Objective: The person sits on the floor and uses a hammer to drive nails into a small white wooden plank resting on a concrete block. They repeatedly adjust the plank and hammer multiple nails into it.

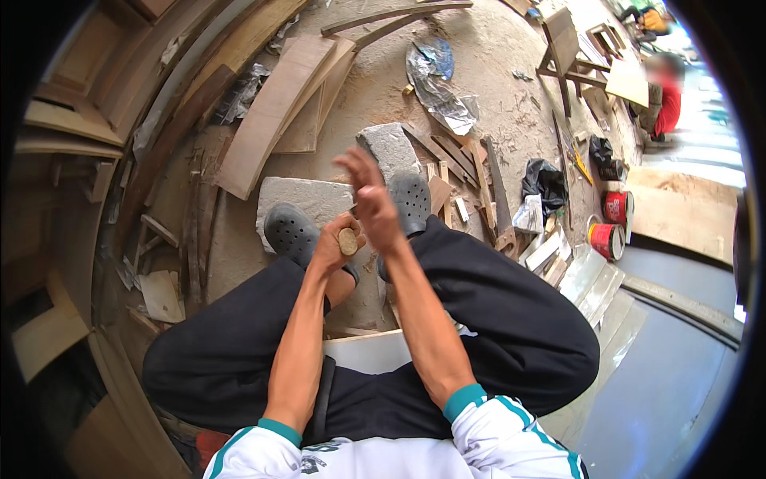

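My left hand (325, 249) is closed around a wooden handle (348, 241) whose round, pale end faces up; what lies below my fist is hidden, so I cannot tell the kind of tool. Just beside and above it is my right hand (375, 209), its fingers stretched out, slightly blurred, with nothing seen in them. Both hands hover between my knees, over my feet in grey clogs (410, 201). One pale stone block (297, 197) lies by the left clog, another block (384, 145) by the right.
Wide boards (275, 112) lean at the left. Wood offcuts and a handsaw (505, 239) lie to the right, near a black plastic bag (544, 185) and red cans (606, 239). A wooden chair (565, 56) stands farther back; a person in red (669, 108) sits beyond it.
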